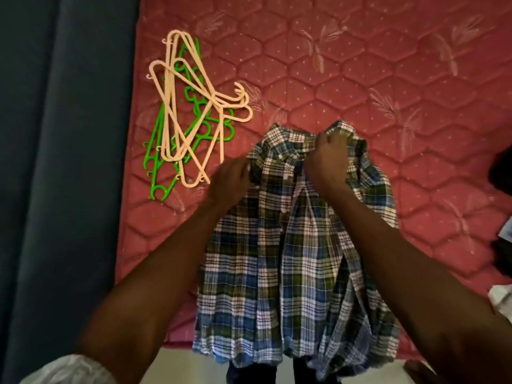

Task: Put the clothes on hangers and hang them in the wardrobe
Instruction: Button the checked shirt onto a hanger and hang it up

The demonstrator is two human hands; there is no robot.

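Observation:
A blue, green and white plaid shirt (277,259) lies on the pink quilted mattress (360,79), its hem hanging over the near edge. My left hand (230,180) grips the shirt's left shoulder by the collar. My right hand (328,162) pinches the fabric at the right side of the collar. A green bit shows under the collar; whether it is a hanger I cannot tell. A heap of several peach and green plastic hangers (188,112) lies on the mattress to the left of the shirt.
A dark blue curtain (61,162) runs down the left side, beside the mattress edge. Dark and white clothes (502,245) sit at the right border of the view. Pale floor (177,361) shows below the mattress.

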